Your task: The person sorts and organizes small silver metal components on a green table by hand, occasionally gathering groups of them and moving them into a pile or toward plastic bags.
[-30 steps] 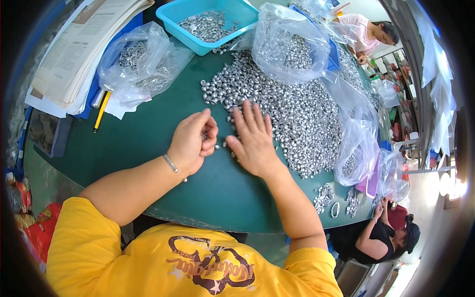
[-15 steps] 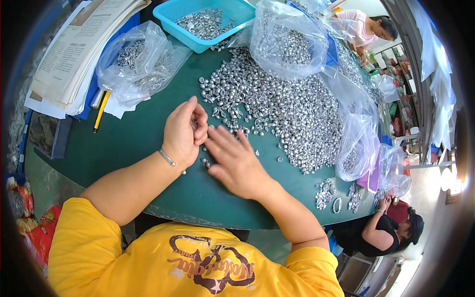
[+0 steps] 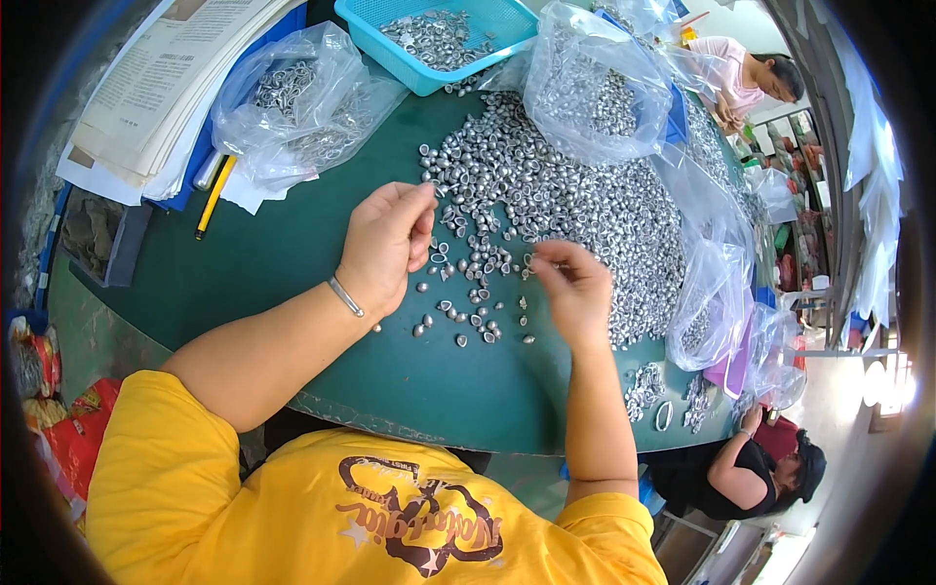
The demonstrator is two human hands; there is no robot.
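A large pile of small silver-coloured, hollow oval metal pieces (image 3: 634,234) spreads over the green table (image 3: 390,380). My left hand (image 3: 388,246), a bracelet at its wrist, is closed at the pile's left edge with thumb and fingertips together. Whatever it holds is hidden. My right hand (image 3: 577,292) is bent in a pinch over the pile's lower edge; any piece between its fingertips is too small to name. Between my hands several loose metal pieces (image 3: 478,320) lie scattered on the tabletop.
Behind the pile stand a blue basket (image 3: 429,73) of metal parts and a clear plastic bag (image 3: 595,127). At left are another bag (image 3: 302,117), a yellow pen (image 3: 216,195) and stacked papers (image 3: 156,88). Two people work at the right.
My hands have moved apart, the right one to the right, its flat fingers now drawn into a pinch. Loose pieces show scattered between them. The view has shifted slightly.
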